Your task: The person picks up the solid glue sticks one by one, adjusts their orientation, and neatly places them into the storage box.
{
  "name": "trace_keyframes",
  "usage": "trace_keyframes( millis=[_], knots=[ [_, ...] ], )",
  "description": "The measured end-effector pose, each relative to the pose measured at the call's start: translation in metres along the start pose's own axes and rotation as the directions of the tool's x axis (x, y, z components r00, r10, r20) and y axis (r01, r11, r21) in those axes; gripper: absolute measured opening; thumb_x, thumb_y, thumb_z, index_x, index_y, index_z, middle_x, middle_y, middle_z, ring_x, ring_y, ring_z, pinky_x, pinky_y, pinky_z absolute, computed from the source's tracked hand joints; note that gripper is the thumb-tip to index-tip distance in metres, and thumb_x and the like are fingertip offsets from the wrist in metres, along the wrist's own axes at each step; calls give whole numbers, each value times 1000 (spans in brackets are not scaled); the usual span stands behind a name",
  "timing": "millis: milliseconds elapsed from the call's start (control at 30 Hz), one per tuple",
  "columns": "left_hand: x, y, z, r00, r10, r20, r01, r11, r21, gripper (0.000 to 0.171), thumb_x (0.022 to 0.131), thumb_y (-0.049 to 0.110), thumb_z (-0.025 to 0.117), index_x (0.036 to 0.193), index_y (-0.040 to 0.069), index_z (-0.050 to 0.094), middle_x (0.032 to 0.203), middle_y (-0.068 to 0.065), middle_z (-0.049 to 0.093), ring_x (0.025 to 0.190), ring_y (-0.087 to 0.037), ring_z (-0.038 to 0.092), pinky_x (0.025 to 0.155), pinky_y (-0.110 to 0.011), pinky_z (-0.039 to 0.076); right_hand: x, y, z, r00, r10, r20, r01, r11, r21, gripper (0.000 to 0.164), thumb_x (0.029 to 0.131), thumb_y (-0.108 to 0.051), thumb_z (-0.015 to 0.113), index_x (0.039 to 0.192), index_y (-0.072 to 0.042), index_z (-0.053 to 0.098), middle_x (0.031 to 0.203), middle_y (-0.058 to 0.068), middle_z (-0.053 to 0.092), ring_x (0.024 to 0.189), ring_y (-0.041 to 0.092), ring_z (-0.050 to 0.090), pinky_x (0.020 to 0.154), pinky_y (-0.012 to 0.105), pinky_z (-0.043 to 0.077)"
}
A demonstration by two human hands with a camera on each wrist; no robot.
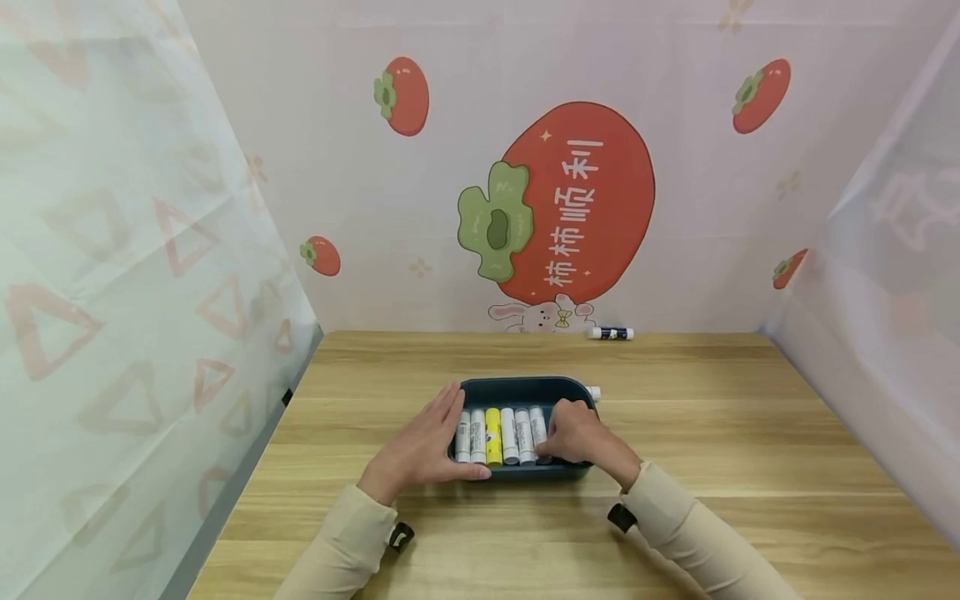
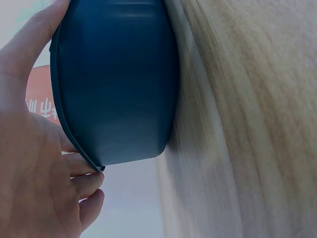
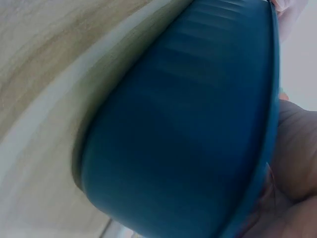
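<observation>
A dark blue-green bin [image 1: 525, 473] stands on the table with a row of glue sticks in it, several white and one yellow glue stick [image 1: 492, 437]. Along the bin's left end rests my left hand [image 1: 423, 446], fingers fairly straight and thumb reaching over the front rim. In the left wrist view, the left hand [image 2: 37, 163] lies against the rim of the bin [image 2: 114, 84]. Inside the bin's right part, my right hand [image 1: 573, 433] has curled fingers and pinches the rightmost visible glue stick [image 1: 537, 423]. The right wrist view mostly shows the bin's outer wall [image 3: 183, 129]; the fingertips are hidden.
A dark blue glue stick [image 1: 611, 333] with white ends lies at the table's back edge by the wall. Behind the bin's right corner pokes out the white end of another stick [image 1: 594, 392]. Printed sheets [image 1: 360, 183] enclose the wooden table [image 1: 375, 358] behind and at both sides.
</observation>
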State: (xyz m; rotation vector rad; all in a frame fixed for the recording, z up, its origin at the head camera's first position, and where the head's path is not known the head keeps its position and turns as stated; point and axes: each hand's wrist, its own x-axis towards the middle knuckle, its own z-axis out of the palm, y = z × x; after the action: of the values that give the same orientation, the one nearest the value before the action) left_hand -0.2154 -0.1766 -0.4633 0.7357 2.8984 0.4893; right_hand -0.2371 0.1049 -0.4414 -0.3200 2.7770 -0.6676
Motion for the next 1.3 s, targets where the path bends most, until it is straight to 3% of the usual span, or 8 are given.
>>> trace_keyframes(
  millis=[100,200,333,467,600,767,1033,1300],
  knots=[
    [0,0,0,1000,4,0,-4,1000,7,133,80,88,64,169,1,16,179,-16,9,167,-32,13,134,-50,25,-2,5,-21,996,-82,-27,83,995,51,26,90,-20,85,69,-8,77,58,-4,61,54,10,51,52,23,44],
    [1,0,1,1000,11,-3,-11,1000,14,133,80,88,64,168,1,16,179,-16,9,167,-32,13,134,-49,25,2,15,-53,984,-155,-86,161,984,75,12,93,-16,81,93,-4,82,82,5,77,70,13,66,64,29,59],
    [1,0,0,1000,13,-6,-13,1000,15,133,80,87,65,168,0,16,179,-17,9,167,-32,12,133,-49,25,14,35,-87,955,-259,-141,268,963,43,21,95,-12,78,110,3,78,101,15,79,88,21,75,81,40,66],
    [1,0,-1,1000,13,-4,-13,1000,18,133,80,87,65,168,0,16,179,-17,9,167,-32,12,134,-49,25,27,60,-100,940,-307,-150,305,952,-33,24,94,-8,78,114,6,76,106,19,78,95,30,76,88,47,66],
    [1,-1,-1,1000,12,-4,-12,1000,20,134,80,87,65,168,0,16,179,-16,8,167,-32,12,134,-49,24,40,82,-97,944,-306,-120,290,948,-133,28,93,-9,80,117,4,76,112,20,78,102,35,75,93,50,64],
    [1,-2,1,1000,10,-2,-9,1000,12,134,80,88,64,168,1,15,179,-15,7,167,-31,11,134,-49,24,54,104,-86,948,-312,-71,291,934,-208,32,91,-11,83,119,3,76,113,20,78,102,33,75,92,49,64],
    [0,-1,2,1000,-3,1,3,1000,9,134,79,89,64,169,1,15,179,-15,7,167,-31,12,134,-49,24,71,123,-63,953,-303,-3,297,936,-190,31,92,-9,81,121,-1,76,113,12,78,103,26,73,94,47,64],
    [1,0,2,1000,-1,-3,1,1000,11,135,79,90,63,169,1,15,179,-15,8,167,-31,12,134,-49,25,75,124,-52,948,-319,-9,315,939,-142,22,95,0,76,114,-9,80,110,6,80,98,19,72,96,46,63]
  ],
)
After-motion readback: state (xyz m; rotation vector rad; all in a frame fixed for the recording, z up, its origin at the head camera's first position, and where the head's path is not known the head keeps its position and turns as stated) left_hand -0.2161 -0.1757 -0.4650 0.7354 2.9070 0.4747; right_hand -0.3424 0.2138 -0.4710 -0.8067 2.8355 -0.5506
